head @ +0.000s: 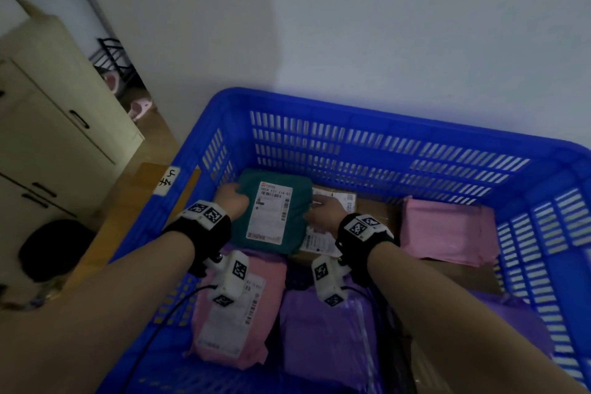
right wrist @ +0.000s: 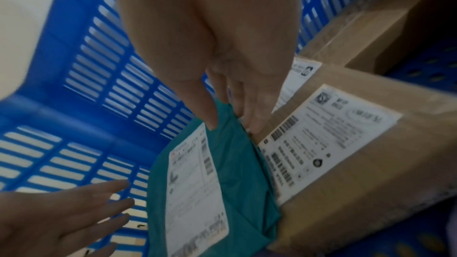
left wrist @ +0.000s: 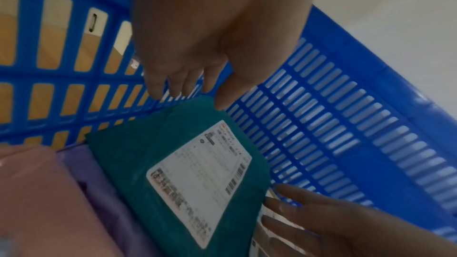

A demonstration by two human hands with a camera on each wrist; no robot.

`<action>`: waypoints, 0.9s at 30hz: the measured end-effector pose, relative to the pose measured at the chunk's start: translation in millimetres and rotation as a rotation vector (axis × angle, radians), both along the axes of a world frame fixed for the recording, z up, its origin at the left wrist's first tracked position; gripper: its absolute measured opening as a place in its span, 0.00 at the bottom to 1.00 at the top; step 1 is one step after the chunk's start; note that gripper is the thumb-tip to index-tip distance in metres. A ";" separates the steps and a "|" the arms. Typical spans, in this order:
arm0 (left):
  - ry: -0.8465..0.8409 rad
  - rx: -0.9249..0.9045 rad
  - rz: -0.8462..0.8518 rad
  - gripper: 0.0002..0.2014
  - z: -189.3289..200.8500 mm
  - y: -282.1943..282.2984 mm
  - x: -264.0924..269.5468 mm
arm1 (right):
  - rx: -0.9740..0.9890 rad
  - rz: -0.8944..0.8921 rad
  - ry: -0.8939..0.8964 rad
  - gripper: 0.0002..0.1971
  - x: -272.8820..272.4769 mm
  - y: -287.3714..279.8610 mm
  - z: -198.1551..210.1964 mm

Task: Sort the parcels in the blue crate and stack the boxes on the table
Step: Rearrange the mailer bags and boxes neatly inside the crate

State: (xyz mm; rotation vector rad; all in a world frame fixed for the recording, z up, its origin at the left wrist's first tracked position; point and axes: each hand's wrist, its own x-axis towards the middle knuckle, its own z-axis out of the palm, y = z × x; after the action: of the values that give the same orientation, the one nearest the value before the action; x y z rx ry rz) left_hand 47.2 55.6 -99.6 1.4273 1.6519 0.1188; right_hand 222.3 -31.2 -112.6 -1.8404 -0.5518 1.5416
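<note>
Teal parcel [head: 271,217] — right hand [head: 323,211] pinches edge.

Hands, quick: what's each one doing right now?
Left hand: open, fingers at the teal parcel far corner.
Right hand: pinching the teal parcel's edge.

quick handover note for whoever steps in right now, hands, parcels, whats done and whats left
Left hand: fingers straight at the far left corner of the teal parcel, thumb on it.
Right hand: pinches that parcel's right edge.
The teal parcel lies in the blue crate, partly over a labelled cardboard box.
Pink parcels and purple parcels are also in the crate.
Done: no stacked boxes in view.
Left: sort the parcels, stack the boxes on the table.
</note>
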 end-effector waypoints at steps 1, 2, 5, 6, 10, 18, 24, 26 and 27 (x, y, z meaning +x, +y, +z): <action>-0.006 0.028 -0.007 0.24 3.8 -2.6 2.1 | -0.006 -0.022 0.037 0.29 3.4 -2.8 2.3; -0.024 0.048 -0.010 0.24 8.3 -7.4 4.6 | -0.022 -0.040 0.079 0.27 7.5 -7.1 4.3; -0.166 -0.050 0.035 0.09 18.1 -30.2 15.0 | -0.053 -0.078 0.024 0.24 21.6 -28.9 10.4; -0.216 -0.149 0.041 0.08 17.6 -40.7 17.4 | -0.067 -0.104 0.004 0.21 27.5 -40.1 9.3; -0.221 -0.560 -0.109 0.22 -1.5 -74.1 26.5 | -0.219 -0.068 0.057 0.06 42.9 -85.7 -2.3; -0.005 -0.849 -0.324 0.18 -45.3 -126.3 34.4 | -0.550 0.041 0.022 0.22 47.0 -147.4 -31.4; 0.158 -0.933 -0.381 0.19 -55.5 -133.1 35.8 | -0.633 0.086 0.027 0.34 33.6 -150.5 -41.3; 0.194 -0.917 -0.347 0.24 -58.3 -131.7 37.1 | -0.658 0.095 0.040 0.36 31.4 -151.1 -45.3; 0.199 -0.919 -0.320 0.29 -60.3 -131.8 38.0 | -0.669 0.097 0.035 0.36 30.6 -151.6 -46.8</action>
State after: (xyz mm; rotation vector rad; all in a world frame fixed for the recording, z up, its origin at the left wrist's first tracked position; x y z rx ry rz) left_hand 85.3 -76.2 -160.0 0.9608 1.3106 -0.8783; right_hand 252.9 -182.9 -159.5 -2.2833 -0.1001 1.9819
